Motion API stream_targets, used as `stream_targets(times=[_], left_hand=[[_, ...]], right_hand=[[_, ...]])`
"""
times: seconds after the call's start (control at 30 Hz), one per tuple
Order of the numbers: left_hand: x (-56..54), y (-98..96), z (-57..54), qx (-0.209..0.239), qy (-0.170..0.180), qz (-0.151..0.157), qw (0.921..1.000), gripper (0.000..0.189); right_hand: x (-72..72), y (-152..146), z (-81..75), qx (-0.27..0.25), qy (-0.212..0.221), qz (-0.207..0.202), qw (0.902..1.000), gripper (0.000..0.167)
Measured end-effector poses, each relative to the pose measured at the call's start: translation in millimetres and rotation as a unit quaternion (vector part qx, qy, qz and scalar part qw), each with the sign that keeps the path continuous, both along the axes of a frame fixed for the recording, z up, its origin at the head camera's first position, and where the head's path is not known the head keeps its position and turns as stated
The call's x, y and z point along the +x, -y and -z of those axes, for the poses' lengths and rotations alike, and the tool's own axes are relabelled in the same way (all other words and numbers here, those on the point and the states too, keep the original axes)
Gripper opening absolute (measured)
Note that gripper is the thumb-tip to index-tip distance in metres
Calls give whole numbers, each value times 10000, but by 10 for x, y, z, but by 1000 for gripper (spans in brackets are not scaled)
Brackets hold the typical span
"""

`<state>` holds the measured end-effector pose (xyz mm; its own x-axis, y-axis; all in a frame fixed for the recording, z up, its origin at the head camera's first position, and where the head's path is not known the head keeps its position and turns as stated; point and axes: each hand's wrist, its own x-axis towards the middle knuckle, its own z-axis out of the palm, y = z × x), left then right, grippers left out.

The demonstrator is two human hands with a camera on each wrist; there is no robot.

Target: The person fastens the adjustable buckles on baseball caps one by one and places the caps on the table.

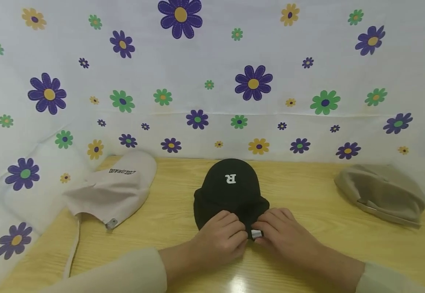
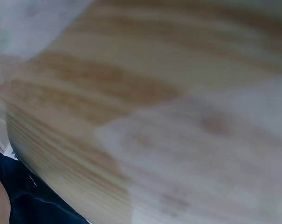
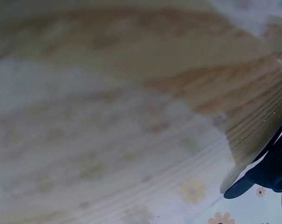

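Note:
A black baseball cap [image 1: 230, 175] with a white letter R lies at the middle of the table, its brim pointing away. My left hand [image 1: 223, 236] curls its fingers on the cap's near left edge. On the near right, my right hand [image 1: 285, 234] pinches the back strap beside a small silver buckle [image 1: 257, 233]. The two hands are close together, with the strap between them. Dark cap fabric [image 2: 33, 196] shows at the lower left of the left wrist view, and more of the black cap [image 3: 271, 168] at the right edge of the right wrist view.
A pale pink cap [image 1: 113, 187] with dark lettering lies at the left, its strap hanging toward the near side. An olive-brown cap [image 1: 380, 193] rests at the right. Behind the wooden table [image 1: 300, 179] hangs a white flowered cloth [image 1: 205, 61].

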<state>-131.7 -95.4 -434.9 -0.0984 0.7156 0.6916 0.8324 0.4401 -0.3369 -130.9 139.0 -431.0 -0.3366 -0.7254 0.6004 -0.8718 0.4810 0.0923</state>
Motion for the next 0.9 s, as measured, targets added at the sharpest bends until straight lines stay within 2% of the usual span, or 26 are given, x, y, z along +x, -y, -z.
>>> stream_targets(times=[0.13,0.33,0.6,0.9], left_hand=[[13,4,7,101,-18,-53,9999,22],[11,23,13,163,33,-1,9999,20],[-35,-52,39,168,-13,68,9998,18],[-38,-64,36,223,-51,41,9997,19]], right_hand=[[1,6,-5,118,182,-43,9998,31],[-1,14,-6,167,60,58,9998,23],[-4,-80,-5,60,-1,307,9995,20],[-18,-95,15,26,-47,308,9995,25]])
